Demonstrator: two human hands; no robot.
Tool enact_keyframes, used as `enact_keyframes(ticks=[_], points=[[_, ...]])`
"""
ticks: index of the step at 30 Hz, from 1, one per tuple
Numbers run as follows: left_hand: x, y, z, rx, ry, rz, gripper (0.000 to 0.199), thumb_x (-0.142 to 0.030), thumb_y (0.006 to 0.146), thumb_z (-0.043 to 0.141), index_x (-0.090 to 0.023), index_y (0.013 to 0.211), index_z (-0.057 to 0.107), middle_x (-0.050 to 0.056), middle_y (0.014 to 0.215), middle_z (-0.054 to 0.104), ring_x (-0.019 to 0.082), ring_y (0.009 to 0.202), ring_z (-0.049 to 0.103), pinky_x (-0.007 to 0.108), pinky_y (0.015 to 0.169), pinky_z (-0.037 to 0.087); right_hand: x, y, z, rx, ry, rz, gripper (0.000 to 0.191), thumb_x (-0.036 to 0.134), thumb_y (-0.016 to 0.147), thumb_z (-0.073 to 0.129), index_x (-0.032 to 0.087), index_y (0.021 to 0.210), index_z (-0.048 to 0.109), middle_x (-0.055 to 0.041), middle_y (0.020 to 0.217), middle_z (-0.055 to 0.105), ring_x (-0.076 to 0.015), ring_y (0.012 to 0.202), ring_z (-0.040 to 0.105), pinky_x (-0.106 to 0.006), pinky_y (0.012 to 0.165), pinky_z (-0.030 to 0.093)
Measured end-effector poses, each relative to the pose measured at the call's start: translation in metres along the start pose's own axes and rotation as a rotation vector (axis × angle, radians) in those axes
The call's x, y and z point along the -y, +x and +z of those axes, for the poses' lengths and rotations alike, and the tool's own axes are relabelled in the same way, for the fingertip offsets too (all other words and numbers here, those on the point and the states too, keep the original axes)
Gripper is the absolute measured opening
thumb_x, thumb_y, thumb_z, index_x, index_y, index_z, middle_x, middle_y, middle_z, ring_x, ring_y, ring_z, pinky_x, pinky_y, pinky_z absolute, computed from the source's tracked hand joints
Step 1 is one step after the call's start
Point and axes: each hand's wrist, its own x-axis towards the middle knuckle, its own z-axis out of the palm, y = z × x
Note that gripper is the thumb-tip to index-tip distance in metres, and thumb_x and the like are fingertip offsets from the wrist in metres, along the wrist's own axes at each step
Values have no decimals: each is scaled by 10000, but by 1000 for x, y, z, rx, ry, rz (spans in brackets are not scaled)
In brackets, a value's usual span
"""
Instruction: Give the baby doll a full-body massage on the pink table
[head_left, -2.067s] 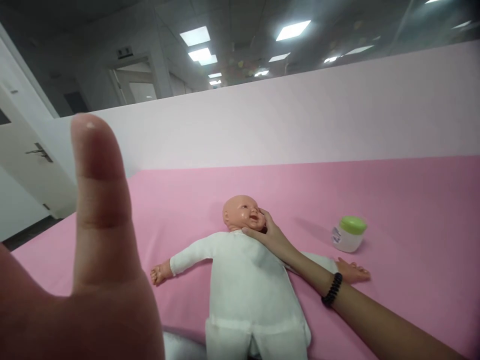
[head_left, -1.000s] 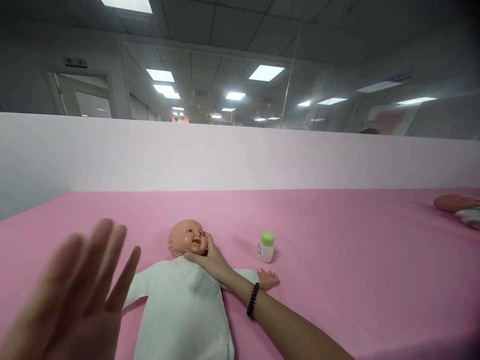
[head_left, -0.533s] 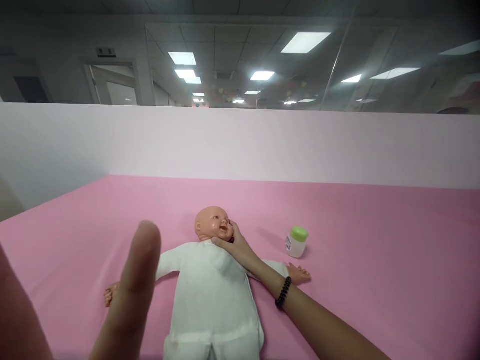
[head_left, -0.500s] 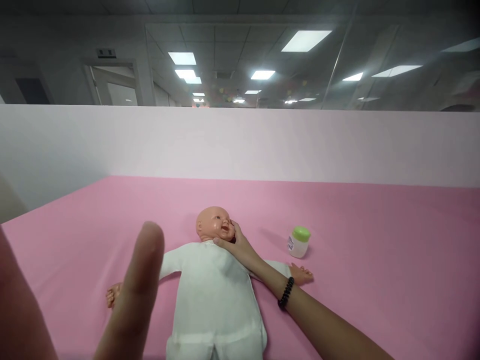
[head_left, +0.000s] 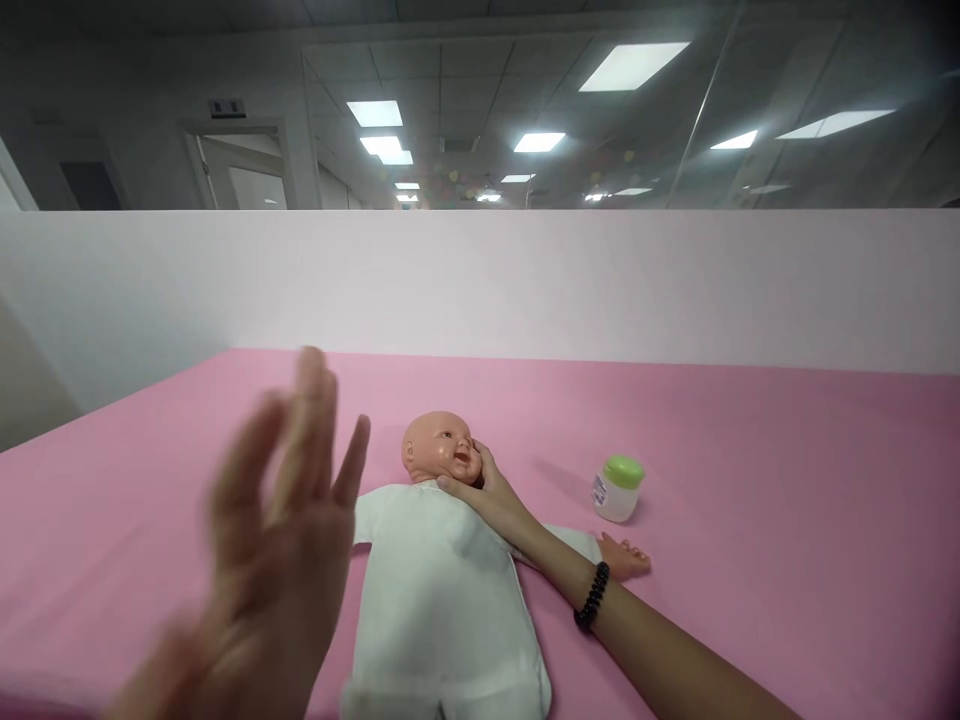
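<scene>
Baby doll [head_left: 442, 580] lies supine on the pink mat [head_left: 772, 500], chin [head_left: 469, 470] clasped by the right hand [head_left: 499, 498], seemingly to steady its turned head [head_left: 433, 443], while the left hand [head_left: 289, 580] hovers, spread and empty.

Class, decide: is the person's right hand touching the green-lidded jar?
No: the right hand rests against the baby doll's head, apart from the green-lidded jar.
</scene>
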Motion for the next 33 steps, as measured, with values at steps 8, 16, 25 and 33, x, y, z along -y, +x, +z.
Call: enact_keyframes(ticks=[8,16,25,33], points=[[127,42,46,96,159,-654,711,-451,934,498,-234,1576,282,96,1666,269,288,1536,257,409,1228,318,1,-2,-3,56,72,-3,991,478,763,836,268,1577,312,-108,1595,416,-281,1451,438,-438,1193,387],[157,54,60,135,315,-578,867,-537,921,533,-157,1613,172,144,1670,188,270,1556,163,407,1271,196,0,1,-11,161,184,-19,919,329,836,738,329,1620,259,-12,1658,325,-245,1518,329,-434,1239,312],[183,62,64,223,285,-428,917,-624,911,594,-115,1586,241,193,1629,285,298,1528,246,422,1261,215,14,5,-19,55,163,7,923,276,822,714,275,1629,265,-38,1614,408,-242,1464,428,-422,1220,353],[177,59,56,233,242,-463,904,-583,893,663,-151,1581,266,163,1645,289,296,1523,276,420,1252,258,16,5,-19,31,120,-18,766,449,915,671,282,1594,357,2,1662,312,-205,1545,277,-397,1269,269]])
